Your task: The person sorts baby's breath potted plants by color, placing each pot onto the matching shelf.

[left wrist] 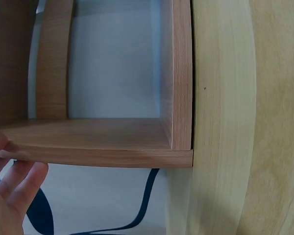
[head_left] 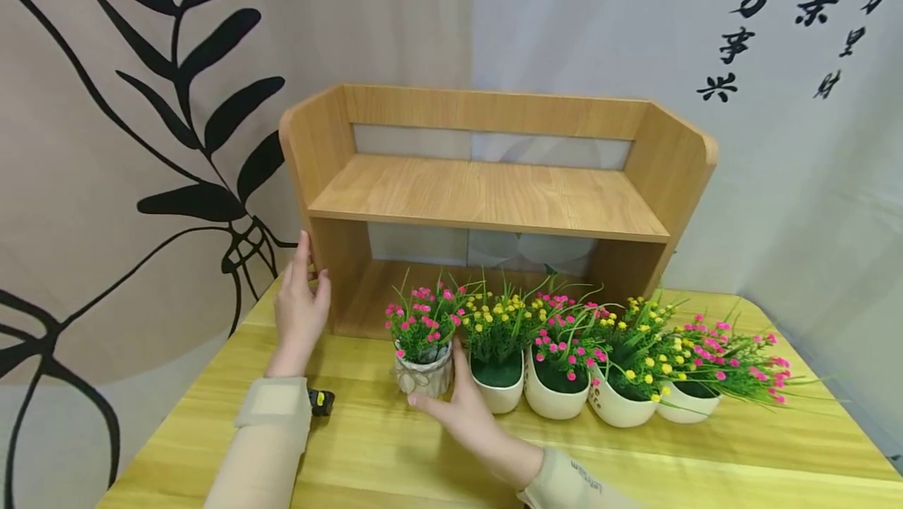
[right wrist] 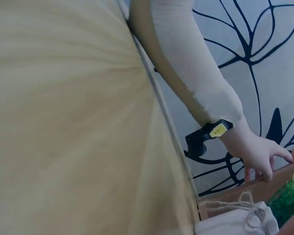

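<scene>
My left hand holds the front edge of the left side panel of a two-tier wooden shelf. In the left wrist view, the thumb lies on the panel's inner side and the fingers on its outer face. My right hand grips a potted plant with pink flowers, its pale pot tied with twine. The thumb is at the pot's front and the fingers at its right side. In the right wrist view, the twine-tied pot shows at the bottom, with the left hand on the shelf beyond.
To the right stand several white pots with artificial flowers: a yellow one, a pink one, another yellow one and a pink one at the end. The wooden table meets printed curtains behind the shelf.
</scene>
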Available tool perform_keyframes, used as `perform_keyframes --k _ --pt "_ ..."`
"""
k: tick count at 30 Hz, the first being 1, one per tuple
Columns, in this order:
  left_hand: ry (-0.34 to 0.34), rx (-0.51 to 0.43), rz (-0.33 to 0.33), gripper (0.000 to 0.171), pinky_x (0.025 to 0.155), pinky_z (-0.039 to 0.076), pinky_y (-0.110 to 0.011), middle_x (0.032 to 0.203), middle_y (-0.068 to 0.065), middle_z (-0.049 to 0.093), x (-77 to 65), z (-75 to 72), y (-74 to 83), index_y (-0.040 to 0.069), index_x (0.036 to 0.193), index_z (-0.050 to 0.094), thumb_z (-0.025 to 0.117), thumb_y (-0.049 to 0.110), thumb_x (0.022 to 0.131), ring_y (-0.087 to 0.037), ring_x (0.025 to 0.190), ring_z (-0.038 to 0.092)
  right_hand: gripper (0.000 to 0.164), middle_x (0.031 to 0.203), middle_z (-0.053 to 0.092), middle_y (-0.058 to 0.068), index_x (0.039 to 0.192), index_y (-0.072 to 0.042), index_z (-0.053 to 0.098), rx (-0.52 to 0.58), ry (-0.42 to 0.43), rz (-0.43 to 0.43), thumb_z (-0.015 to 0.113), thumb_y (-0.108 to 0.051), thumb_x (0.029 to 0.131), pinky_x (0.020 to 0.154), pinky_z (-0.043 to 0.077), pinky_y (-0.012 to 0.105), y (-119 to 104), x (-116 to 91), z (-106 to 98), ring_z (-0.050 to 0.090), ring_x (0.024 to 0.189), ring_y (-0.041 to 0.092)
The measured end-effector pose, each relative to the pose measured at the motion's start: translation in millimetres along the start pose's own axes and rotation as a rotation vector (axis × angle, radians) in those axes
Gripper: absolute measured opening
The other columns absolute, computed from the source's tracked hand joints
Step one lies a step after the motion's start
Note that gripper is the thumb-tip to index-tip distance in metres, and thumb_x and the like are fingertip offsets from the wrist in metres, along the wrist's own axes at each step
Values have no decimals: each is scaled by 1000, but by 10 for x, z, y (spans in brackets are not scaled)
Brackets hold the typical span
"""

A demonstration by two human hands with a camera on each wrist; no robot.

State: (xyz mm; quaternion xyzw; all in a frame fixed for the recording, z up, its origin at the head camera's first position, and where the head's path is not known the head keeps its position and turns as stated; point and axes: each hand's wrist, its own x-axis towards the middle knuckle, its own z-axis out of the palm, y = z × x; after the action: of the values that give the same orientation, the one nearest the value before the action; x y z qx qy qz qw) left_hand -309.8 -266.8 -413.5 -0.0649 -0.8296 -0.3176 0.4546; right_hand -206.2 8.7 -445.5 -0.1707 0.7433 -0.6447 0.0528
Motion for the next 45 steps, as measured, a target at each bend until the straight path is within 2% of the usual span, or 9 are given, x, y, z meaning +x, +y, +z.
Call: perform_keyframes --k 4,10,17,23,29,35,40,45 --pt "2 5 -5 76 59 55 -52 122 -27 55 -9 -18 -1 22 155 24 58 -4 91 -43 89 64 115 158 4 26 155 -5 -4 60 21 48 81 -21 79 114 11 55 -6 105 52 10 143 42" --pt "-9 9 -21 77 61 56 -52 122 -27 54 3 -29 15 23 155 23 58 -4 92 -43 90 64 117 156 12 26 154 -6 -5 227 50 73 82 -12 77 115 15 49 19 292 120 18 142 39" --pt "-14 -2 -35 78 60 56 -50 122 -26 55 -8 -10 32 24 155 24 59 -4 91 -42 90 64 104 146 39 17 149 -10 18 267 99 28 83 0 69 113 25 45 134 441 181 39 133 33" --pt "-18 -9 -35 78 60 56 -50 124 -25 55 -14 8 14 25 155 24 59 -4 91 -42 91 64 106 143 44 14 148 -16 25 204 174 17 85 2 62 112 27 46 216 503 231 41 130 31" --pt "-12 -7 -35 78 60 56 -50 125 -25 54 -7 12 -9 27 155 24 60 -2 92 -42 91 64 105 141 45 15 144 -13 33 108 232 -12 89 1 56 111 29 46 264 606 266 43 129 33" --pt "-2 -19 -28 77 61 56 -51 126 -26 54 2 6 1 25 155 25 59 -3 92 -43 91 64 92 133 47 16 137 -8 46 17 222 -11 91 -6 57 106 35 46 262 633 258 48 122 32" --pt "-8 -29 -35 77 63 56 -50 127 -26 53 13 5 6 26 155 24 59 -3 92 -43 92 64 94 133 53 15 139 -7 41 64 200 -29 90 -4 58 107 36 45 272 633 258 49 123 32" --pt "-12 -32 -46 78 61 56 -50 128 -26 53 -5 10 -4 27 155 24 59 -3 92 -43 92 64 94 130 57 14 138 -5 42 38 189 -40 91 -4 57 106 37 45 300 621 265 52 122 32"
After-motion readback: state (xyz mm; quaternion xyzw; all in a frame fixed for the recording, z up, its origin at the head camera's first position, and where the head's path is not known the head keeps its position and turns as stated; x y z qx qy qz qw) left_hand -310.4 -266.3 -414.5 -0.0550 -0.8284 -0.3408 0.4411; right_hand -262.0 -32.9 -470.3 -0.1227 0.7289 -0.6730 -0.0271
